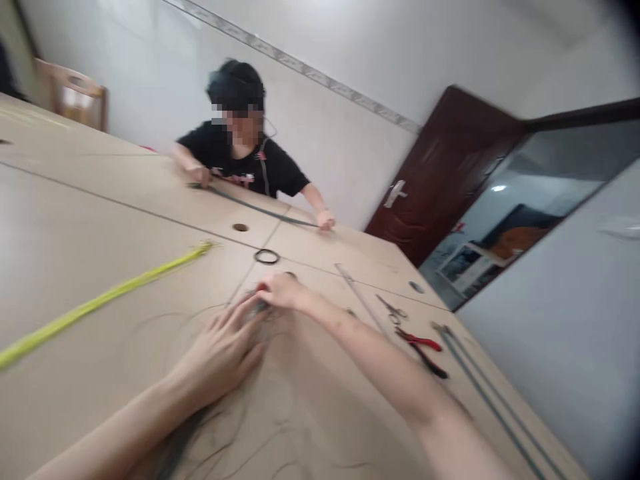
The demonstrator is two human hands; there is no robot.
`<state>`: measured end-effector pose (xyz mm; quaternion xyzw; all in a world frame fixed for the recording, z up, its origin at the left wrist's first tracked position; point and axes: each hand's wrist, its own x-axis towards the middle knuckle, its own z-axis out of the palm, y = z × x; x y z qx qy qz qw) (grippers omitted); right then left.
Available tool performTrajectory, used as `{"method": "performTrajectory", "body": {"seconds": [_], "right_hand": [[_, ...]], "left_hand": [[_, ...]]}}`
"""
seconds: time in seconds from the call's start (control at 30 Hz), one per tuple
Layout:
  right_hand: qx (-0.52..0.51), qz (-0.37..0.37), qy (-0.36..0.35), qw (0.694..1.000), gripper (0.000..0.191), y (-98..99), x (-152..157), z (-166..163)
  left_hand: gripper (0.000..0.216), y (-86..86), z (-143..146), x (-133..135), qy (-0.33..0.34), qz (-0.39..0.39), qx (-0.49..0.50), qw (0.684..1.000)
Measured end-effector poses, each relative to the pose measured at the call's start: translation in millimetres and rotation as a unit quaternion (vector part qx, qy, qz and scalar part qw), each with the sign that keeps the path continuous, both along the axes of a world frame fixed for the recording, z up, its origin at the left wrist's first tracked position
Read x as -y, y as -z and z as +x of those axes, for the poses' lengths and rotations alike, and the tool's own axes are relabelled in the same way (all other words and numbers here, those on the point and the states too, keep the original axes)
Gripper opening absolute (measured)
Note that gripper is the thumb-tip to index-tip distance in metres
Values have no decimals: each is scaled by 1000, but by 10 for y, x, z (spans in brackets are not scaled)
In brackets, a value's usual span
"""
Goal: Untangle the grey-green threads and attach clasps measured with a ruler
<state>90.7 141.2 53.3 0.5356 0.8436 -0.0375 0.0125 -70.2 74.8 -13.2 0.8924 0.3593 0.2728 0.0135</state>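
Note:
My left hand (225, 350) lies over a dark grey bundle of thin strands (183, 437), its fingers reaching forward along it and its thumb to the near side. The bundle comes out under my left wrist towards me. At its far end my right hand (281, 291) is closed, fingertips pinching the dark end just past my left fingertips. Blur and the fingers themselves hide the exact grip. Loose thin strands stick out and curl over the table around both hands. Just beyond my right hand is a black ring (267, 257), flat on the table.
A long yellow bundle (100, 303) stretches across the left. To the right lie a thin ruler-like strip (365, 298), scissors (393, 309), red-and-black handled pliers (423, 347) and two dark grey strips (493, 403). Across the table (125, 193), a person (245, 153) holds a long dark strip (265, 211).

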Motion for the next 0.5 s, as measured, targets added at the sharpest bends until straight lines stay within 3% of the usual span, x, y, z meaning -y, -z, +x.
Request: {"method": "performTrajectory", "body": {"seconds": [0.1, 0.2, 0.5], "right_hand": [[-58, 23, -22, 998, 24, 60, 72, 44], [-94, 30, -29, 995, 23, 87, 99, 92], [-96, 15, 46, 994, 18, -7, -220, 115]], "left_hand": [[59, -135, 24, 61, -21, -40, -66, 997], [58, -133, 23, 70, -14, -66, -87, 994], [53, -127, 10, 87, 9, -93, -79, 992]]}}
